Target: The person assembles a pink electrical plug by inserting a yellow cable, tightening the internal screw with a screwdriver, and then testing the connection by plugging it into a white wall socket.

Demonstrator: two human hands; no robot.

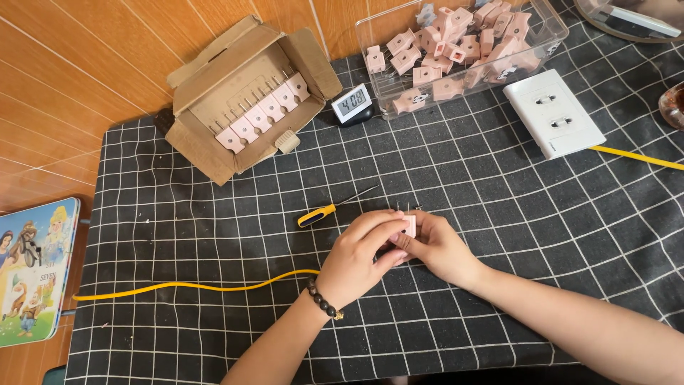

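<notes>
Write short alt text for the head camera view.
Both hands, left hand and right hand, hold one small pink plug over a black checked cloth. A yellow-handled screwdriver lies just beyond them.

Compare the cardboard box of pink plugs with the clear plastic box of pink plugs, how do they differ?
The cardboard box is brown and opaque, its flaps open; the clear plastic box is see-through. In the cardboard box the pink plugs sit in one neat row, prongs pointing the same way; in the plastic box the plugs lie jumbled in a heap, and there are many more. Both rest at the far edge of the checked cloth.
</notes>
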